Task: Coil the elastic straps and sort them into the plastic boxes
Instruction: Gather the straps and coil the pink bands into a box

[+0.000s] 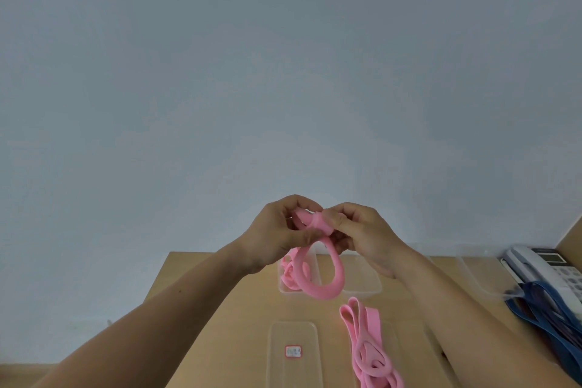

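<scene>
Your left hand (pixel 277 235) and right hand (pixel 365 235) both pinch the pink strap (pixel 329 282) with curled fingers, raised above the table (pixel 220 309). Its loop hangs before the far box (pixel 362 288). The near box (pixel 277 365) carries a red-edged label (pixel 293 351), its writing too blurred to read.

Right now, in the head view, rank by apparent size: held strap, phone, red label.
1. Tie: held strap and phone, about alike; strap nearer the camera, phone cut by the frame edge, so unranked.
2. red label, clearly smallest.

Plain pale blue-grey wall (pixel 283 72), light wooden table (pixel 233 309), even light
</scene>
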Demonstrator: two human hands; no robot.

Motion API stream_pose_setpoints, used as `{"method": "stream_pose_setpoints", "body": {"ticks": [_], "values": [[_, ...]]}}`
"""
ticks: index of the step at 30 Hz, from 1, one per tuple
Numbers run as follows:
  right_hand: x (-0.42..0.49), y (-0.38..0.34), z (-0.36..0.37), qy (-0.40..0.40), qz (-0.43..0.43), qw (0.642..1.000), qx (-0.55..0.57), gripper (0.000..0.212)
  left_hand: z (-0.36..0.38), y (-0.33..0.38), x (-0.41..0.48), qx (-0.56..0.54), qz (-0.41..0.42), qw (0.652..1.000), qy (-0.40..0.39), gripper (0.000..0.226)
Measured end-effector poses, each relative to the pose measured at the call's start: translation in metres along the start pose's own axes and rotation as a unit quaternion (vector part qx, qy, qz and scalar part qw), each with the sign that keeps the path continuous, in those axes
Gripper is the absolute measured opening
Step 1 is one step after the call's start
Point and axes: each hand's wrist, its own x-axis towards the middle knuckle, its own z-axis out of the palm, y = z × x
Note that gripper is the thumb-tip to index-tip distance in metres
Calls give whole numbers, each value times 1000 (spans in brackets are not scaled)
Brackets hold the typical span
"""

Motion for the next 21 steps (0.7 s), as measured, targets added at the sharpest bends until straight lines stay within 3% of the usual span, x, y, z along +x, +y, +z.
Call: {"method": "stream_pose_setpoints", "body": {"ticks": [6,13,17,21], "values": [[-2,-3,1,34,-30,998,-47,27,-1,-1,1,15,-46,999,6,47],[-3,4,3,44,-63,994,-76,20,-5,5,0,-21,-127,990,-50,34],[-4,7,3,35,-77,992,-90,26,-8,7,0,-101,-178,976,-70,42],[-5,8,4,12,-78,992,-99,38,-7,7,1,-102,-167,979,-64,34]]}}
